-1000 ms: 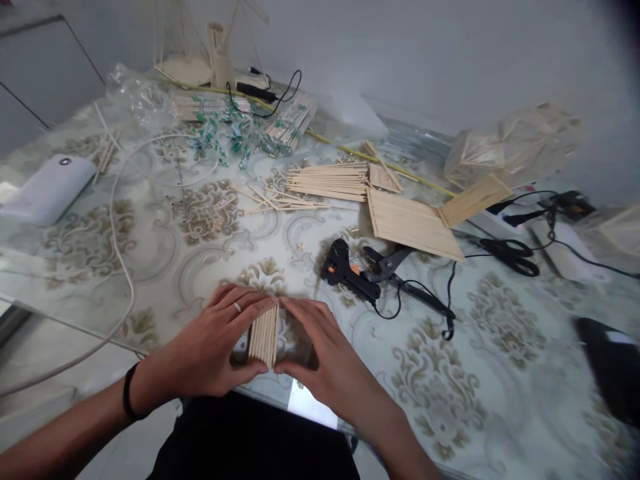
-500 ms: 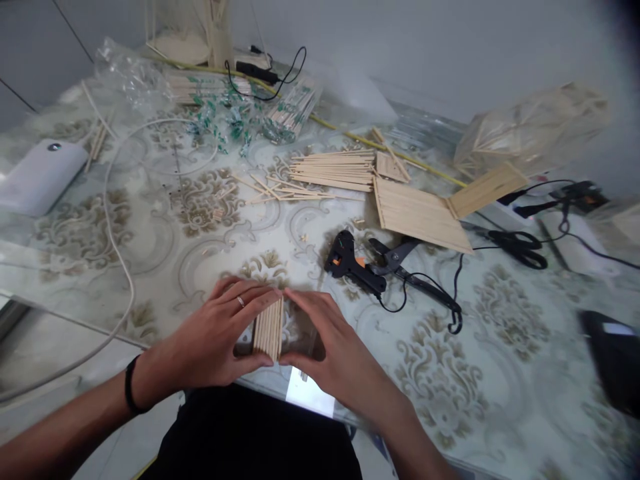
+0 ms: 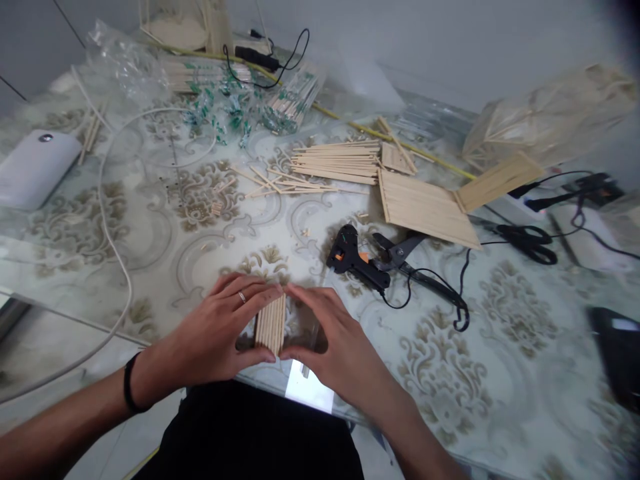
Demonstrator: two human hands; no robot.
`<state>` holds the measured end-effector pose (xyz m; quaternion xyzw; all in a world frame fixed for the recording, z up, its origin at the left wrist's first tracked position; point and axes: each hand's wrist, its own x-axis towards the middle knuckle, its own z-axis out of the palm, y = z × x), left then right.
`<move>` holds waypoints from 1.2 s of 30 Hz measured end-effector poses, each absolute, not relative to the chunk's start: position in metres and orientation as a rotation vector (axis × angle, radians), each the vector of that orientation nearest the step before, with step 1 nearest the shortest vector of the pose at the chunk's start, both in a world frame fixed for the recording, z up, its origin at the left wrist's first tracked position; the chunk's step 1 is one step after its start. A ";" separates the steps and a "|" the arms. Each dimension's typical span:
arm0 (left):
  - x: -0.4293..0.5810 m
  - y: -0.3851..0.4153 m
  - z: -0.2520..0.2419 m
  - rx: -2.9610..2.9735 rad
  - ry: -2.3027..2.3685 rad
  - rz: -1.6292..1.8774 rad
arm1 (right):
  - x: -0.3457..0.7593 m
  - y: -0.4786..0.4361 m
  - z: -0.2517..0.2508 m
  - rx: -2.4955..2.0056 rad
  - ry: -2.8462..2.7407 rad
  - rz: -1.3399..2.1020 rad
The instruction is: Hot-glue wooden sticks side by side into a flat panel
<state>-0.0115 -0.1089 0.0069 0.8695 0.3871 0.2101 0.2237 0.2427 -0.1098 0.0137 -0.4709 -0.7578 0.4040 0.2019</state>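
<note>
Near the table's front edge, a small panel of wooden sticks (image 3: 271,324) laid side by side is held between both hands. My left hand (image 3: 220,323), with a ring on one finger, grips it with fingers at the far end and thumb at the near end. Curved in the same way, my right hand (image 3: 333,333) pinches the panel's right side at its far and near corners. Beyond the hands lie a black hot glue gun (image 3: 356,259) and a pair of black-handled cutters (image 3: 415,267).
Loose wooden sticks (image 3: 335,163) lie mid-table beside a larger joined stick panel (image 3: 427,207). Black scissors (image 3: 530,243) rest to its right. Bagged sticks (image 3: 293,100) are at the back, a white device (image 3: 37,167) at left, a white cable (image 3: 105,220) crossing nearby.
The camera view has shifted slightly. Both hands keep their hold on the stick panel, which appears tilted a little differently.
</note>
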 end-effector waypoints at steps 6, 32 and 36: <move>-0.010 -0.108 0.008 2.443 1.062 0.593 | 0.241 -0.109 0.012 -1.298 -2.108 1.105; -0.009 -0.106 0.011 2.421 1.104 0.606 | 0.243 -0.101 0.021 -1.276 -2.257 1.007; -0.009 -0.106 0.010 2.420 1.101 0.604 | 0.245 -0.099 0.021 -1.248 -2.292 0.974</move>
